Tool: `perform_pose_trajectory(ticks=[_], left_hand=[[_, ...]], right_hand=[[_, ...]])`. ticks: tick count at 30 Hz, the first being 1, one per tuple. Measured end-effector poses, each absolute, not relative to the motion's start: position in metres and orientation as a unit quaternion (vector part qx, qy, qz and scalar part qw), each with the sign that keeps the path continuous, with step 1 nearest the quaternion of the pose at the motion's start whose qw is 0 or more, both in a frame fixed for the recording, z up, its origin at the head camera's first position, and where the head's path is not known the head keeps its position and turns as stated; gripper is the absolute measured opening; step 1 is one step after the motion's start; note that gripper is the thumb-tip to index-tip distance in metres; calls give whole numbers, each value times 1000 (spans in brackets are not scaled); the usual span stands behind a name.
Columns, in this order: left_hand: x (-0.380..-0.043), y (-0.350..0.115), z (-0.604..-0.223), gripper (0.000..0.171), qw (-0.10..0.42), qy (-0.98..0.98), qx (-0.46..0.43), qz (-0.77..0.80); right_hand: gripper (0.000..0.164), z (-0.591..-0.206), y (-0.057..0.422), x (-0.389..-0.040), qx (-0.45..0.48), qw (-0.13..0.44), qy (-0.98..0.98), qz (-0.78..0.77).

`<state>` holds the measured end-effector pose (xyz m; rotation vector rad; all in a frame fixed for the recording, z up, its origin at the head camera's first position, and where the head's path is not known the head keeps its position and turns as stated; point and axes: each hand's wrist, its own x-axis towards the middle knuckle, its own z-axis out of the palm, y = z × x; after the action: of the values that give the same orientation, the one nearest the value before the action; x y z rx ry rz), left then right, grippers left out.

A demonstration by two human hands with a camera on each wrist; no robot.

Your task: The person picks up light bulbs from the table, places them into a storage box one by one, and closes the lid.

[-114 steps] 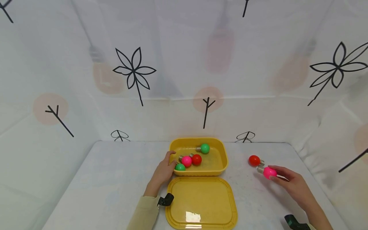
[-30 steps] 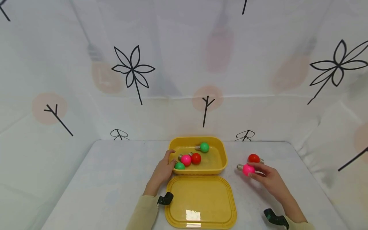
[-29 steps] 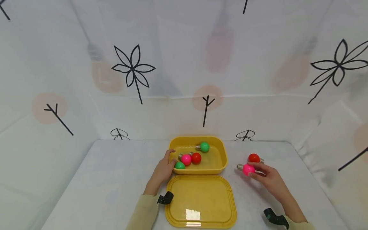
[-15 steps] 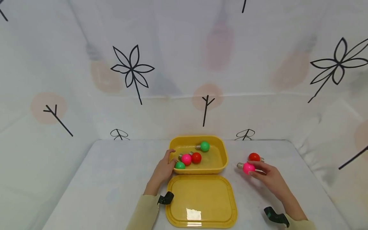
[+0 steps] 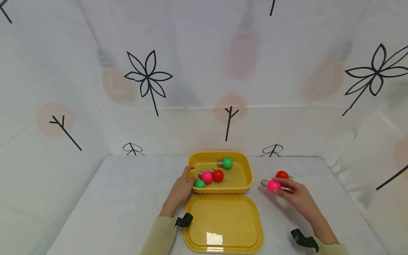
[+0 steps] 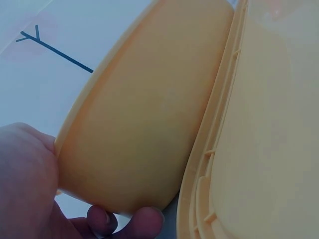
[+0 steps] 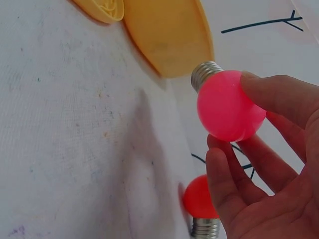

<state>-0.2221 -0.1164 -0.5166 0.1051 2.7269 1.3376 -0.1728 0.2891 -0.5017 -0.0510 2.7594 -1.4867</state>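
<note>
In the head view my right hand [image 5: 298, 199] pinches a pink light bulb [image 5: 274, 186] above the table, its metal base pointing left. The right wrist view shows thumb and fingers around that pink bulb [image 7: 230, 105]. A red light bulb [image 5: 282, 174] lies on the table just behind it, partly covered by the hand. My left hand [image 5: 181, 191] grips the left wall of a yellow box [image 5: 245, 184]. Inside the box are a green bulb [image 5: 227, 163], a pink bulb [image 5: 206, 177], a red bulb [image 5: 218, 176] and a second green bulb [image 5: 199, 183] near the left fingers.
A flat yellow lid [image 5: 223, 223] lies right in front of the box. The white table [image 5: 127, 202] extends to both sides, with a patterned cloth [image 5: 191, 131] hanging behind it.
Since the oldest frame my right hand has carried the pink bulb left, from beside the red bulb's base towards the box. Over the last second it has barely moved. The left hand stays on the box.
</note>
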Motion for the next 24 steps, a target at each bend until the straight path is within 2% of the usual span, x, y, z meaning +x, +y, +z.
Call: perform_pose_trajectory(ticks=[24], left_hand=[[-222,-115,-515,40,50,898,28,436]], right_hand=[[48,-491,278,-179,-49,-21,864,-500]])
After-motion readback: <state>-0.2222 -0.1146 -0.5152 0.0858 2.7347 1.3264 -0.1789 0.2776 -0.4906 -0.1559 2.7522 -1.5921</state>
